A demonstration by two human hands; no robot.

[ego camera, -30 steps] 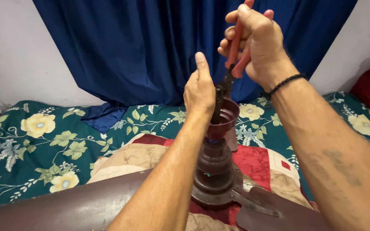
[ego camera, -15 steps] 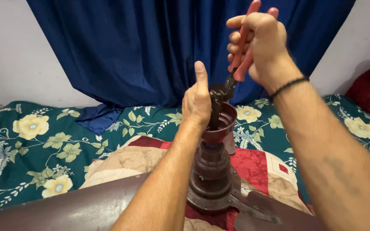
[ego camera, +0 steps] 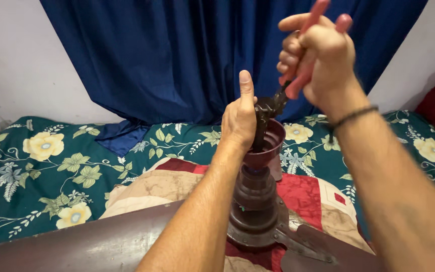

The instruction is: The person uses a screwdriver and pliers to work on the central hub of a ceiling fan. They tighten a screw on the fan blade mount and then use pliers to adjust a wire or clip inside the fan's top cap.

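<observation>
From my feed, looking down: the left hand (ego camera: 238, 121) is wrapped around the rim of the dark maroon metal cup-shaped canopy (ego camera: 268, 143) at the top of a brown ceiling fan motor housing (ego camera: 254, 211), thumb sticking straight up, the other fingers curled round the far side where I can't see them. The right hand (ego camera: 320, 55) is up higher and fully clenched on the red-handled pliers (ego camera: 283, 98), fingers pressed together around both handles. The pliers' dark nose points down into the mouth of the cup, right beside the left thumb; whether it's biting anything in there I can't tell. A black cord bracelet (ego camera: 352, 117) sits on the right wrist.

The fan stands upright on a red and beige patchwork quilt (ego camera: 308, 194), with brown metal fan blades (ego camera: 86, 247) spreading out along the bottom of view. Underneath is a dark green floral bedsheet (ego camera: 51, 171), and a dark blue curtain (ego camera: 177, 55) hangs behind.
</observation>
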